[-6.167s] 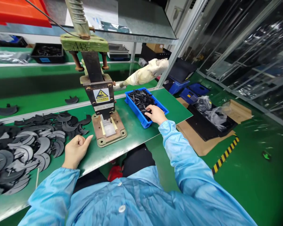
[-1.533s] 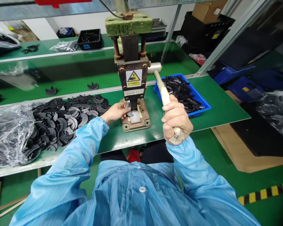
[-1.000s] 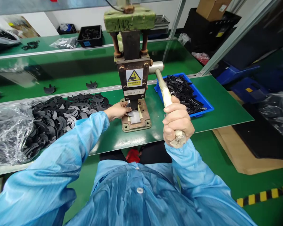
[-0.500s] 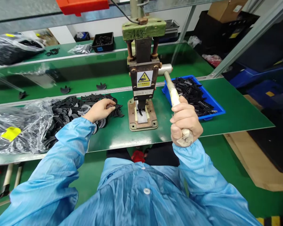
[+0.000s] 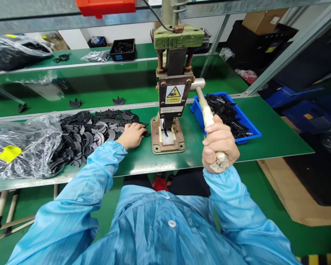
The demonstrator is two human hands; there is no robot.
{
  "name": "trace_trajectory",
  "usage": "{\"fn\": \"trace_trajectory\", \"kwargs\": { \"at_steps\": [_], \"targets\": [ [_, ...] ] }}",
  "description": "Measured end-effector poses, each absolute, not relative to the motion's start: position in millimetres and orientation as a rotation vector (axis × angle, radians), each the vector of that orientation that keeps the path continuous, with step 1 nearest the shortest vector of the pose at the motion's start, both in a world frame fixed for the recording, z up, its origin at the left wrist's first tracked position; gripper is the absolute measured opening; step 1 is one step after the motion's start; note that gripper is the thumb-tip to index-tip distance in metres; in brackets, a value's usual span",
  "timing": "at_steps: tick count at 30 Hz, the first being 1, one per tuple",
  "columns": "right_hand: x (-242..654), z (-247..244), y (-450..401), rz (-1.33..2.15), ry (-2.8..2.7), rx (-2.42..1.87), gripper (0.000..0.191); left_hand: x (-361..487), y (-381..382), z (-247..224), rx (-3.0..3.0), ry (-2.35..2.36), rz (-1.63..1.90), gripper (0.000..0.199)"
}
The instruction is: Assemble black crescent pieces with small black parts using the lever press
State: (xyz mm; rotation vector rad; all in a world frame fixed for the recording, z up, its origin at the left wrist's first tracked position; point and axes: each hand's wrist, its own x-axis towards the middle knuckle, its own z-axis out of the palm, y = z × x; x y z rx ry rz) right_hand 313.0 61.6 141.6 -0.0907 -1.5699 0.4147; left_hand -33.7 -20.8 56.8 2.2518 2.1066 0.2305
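Observation:
My left hand (image 5: 131,136) is at the right edge of a loose heap of black curved plastic parts (image 5: 91,134), palm down. Its fingers are curled on a dark part (image 5: 146,129) that sticks out past them; the fingertips are partly hidden. My right hand (image 5: 220,145) is wrapped round the tape-covered lever (image 5: 206,112) of a hand press (image 5: 172,88). Below the press ram, a small black curved piece (image 5: 165,131) rests on the light metal plate (image 5: 168,139) of the base.
A blue tray (image 5: 252,137) full of black parts stands right of the press. Clear plastic bagging (image 5: 24,158) lies at the left. Behind are two loose black parts (image 5: 118,100), a black bin (image 5: 123,56) and a red bin (image 5: 107,7) overhead.
My left hand has moved right and toward me along the heap's edge, nearer the press base. My right hand stays on the lever, almost unmoved. The view has shifted slightly.

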Motion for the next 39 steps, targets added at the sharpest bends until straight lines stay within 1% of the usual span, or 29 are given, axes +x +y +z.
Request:
{"fn": "trace_trajectory", "kwargs": {
  "at_steps": [3, 7, 11, 15, 17, 20, 25, 28, 29, 32, 33, 39],
  "targets": [
    [312.8, 141.5, 61.8, 0.412, -1.564, -0.078, 0.022, -29.2, -20.6, 58.3, 2.315, 2.102, 0.362, 0.037],
    [312.1, 140.5, 62.7, 0.406, -1.56, -0.077, 0.022, -31.9, -30.6, 69.9, 2.333, 2.175, 0.488, 0.034],
    [311.2, 139.4, 63.5, 0.4, -1.551, -0.075, 0.023, -32.0, -49.6, 81.7, 2.183, 2.121, 0.637, 0.041],
    [310.8, 138.8, 64.2, 0.403, -1.547, -0.062, 0.024, -18.0, -66.4, 87.2, 1.848, 1.956, 0.907, 0.045],
    [310.5, 139.0, 64.2, 0.404, -1.542, -0.066, 0.025, -7.8, -68.6, 88.6, 1.721, 1.833, 0.991, 0.05],
    [310.3, 139.6, 63.7, 0.402, -1.543, -0.066, 0.026, 7.7, -60.7, 86.9, 1.566, 1.676, 1.077, 0.054],
    [311.1, 140.3, 62.9, 0.394, -1.565, -0.087, 0.026, 24.4, -26.4, 73.4, 1.259, 1.676, 1.311, 0.043],
    [311.8, 140.2, 63.2, 0.386, -1.569, -0.096, 0.026, 26.8, -8.0, 68.5, 1.084, 1.601, 1.342, 0.059],
    [312.0, 140.1, 63.3, 0.385, -1.569, -0.099, 0.026, 27.0, -3.6, 68.1, 1.056, 1.576, 1.322, 0.058],
    [312.0, 139.7, 63.4, 0.388, -1.564, -0.102, 0.024, 27.3, 5.2, 68.5, 1.045, 1.534, 1.273, 0.039],
    [311.9, 139.6, 63.4, 0.39, -1.559, -0.104, 0.024, 27.5, 7.4, 68.5, 1.043, 1.533, 1.271, 0.036],
    [310.4, 139.6, 62.5, 0.41, -1.537, -0.136, 0.024, 24.2, 22.2, 64.4, 1.047, 1.605, 1.266, 0.031]
  ]
}}
